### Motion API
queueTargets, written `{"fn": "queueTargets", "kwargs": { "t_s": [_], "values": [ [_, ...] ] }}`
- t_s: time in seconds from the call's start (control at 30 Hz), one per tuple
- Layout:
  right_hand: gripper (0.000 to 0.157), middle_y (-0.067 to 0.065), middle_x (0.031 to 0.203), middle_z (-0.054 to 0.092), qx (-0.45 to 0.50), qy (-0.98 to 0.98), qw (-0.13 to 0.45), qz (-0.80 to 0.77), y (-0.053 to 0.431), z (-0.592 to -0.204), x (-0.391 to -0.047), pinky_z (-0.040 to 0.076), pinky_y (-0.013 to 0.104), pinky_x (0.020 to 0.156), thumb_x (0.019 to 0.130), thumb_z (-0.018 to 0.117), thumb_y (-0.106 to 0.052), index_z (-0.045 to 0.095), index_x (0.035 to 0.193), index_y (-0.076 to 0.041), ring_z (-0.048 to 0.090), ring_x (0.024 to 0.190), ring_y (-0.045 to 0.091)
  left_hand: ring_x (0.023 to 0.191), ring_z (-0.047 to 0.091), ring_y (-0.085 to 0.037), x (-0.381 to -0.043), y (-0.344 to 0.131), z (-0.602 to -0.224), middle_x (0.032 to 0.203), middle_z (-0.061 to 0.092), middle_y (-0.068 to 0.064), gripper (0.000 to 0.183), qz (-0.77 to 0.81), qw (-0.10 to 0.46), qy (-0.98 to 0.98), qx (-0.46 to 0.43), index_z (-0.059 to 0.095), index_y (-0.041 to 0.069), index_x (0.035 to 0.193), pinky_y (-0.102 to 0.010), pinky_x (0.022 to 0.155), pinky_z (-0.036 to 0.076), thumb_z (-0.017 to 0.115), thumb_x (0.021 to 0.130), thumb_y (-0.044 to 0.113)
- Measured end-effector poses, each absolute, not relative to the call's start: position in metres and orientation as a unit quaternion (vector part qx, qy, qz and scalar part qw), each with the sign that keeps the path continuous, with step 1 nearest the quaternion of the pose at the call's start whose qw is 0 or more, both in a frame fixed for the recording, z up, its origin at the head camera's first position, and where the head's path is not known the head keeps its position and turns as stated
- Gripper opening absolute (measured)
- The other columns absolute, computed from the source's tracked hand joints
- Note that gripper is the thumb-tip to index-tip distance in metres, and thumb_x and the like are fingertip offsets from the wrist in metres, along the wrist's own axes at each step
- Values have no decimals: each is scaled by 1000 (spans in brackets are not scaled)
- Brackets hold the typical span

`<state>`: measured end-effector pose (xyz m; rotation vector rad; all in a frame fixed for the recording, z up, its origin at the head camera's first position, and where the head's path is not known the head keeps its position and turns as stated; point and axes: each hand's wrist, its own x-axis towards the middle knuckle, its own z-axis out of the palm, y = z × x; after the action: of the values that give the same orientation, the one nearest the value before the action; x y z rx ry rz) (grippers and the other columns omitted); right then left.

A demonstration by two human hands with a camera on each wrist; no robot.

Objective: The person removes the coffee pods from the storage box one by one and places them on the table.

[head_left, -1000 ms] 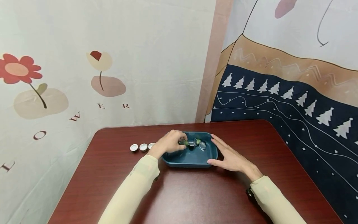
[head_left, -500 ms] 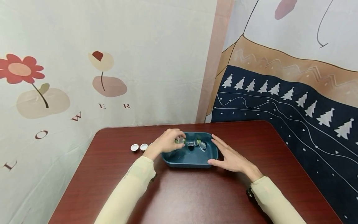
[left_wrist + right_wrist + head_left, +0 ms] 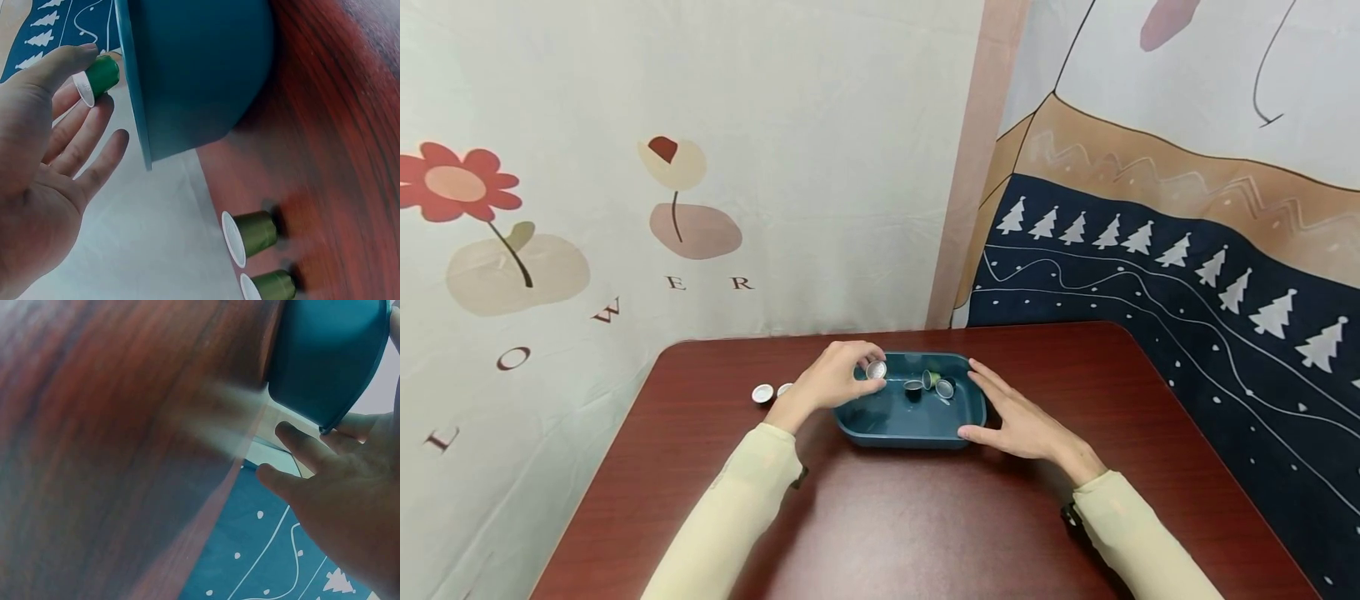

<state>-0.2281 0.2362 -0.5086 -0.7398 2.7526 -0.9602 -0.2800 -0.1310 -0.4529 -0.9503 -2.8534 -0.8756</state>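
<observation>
My left hand pinches a green coffee capsule between thumb and fingers, its pale lid facing me. The hand is over the left end of a blue tray; in the left wrist view the capsule is up near the rim. Spread along the tray's right end, my right hand has its fingers out straight at the rim. Inside the tray lie a dark capsule, a green one and another with a silvery lid.
Left of the tray, capsules stand lid up in a row on the red-brown table, the outermost capsule in plain view and others partly behind my left hand. Printed cloth hangs behind the table.
My left hand has lifted the green capsule from the group in the tray and carried it left toward the tray's left end. My right hand has stayed at the rim.
</observation>
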Motion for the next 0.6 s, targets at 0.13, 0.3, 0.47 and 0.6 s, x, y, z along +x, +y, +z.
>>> {"fn": "queueTargets", "kwargs": {
  "t_s": [0.13,0.3,0.47,0.6],
  "values": [
    [109,-2,192,15,-246,913,66,-319,237,-509,-229,38,68,135,99,78,-68,29,180,-14,30,174,33,104,74,-22,-278,-136,-452,115,81,-5,38,-282,18,-912,-298,77,6,130,-41,93,65,91,98,20],
    [110,-3,192,15,-245,912,67,-321,237,-508,-229,38,68,135,99,78,-68,28,180,-15,30,174,32,100,71,-23,-277,-143,-452,113,80,-5,38,-274,46,-912,-303,79,6,129,-38,89,61,92,97,21],
    [109,-1,192,16,-246,912,64,-321,237,-509,-228,38,70,134,99,77,-68,28,180,-14,32,173,35,94,70,-26,-274,-150,-450,106,78,-6,37,-280,67,-905,-311,80,5,128,-34,82,57,92,96,20],
    [109,1,192,16,-249,911,63,-322,238,-509,-228,39,71,133,100,77,-68,28,180,-13,32,173,36,93,70,-26,-271,-157,-448,107,78,-4,36,-284,75,-905,-308,81,7,128,-32,80,56,92,96,20]
  ]
}}
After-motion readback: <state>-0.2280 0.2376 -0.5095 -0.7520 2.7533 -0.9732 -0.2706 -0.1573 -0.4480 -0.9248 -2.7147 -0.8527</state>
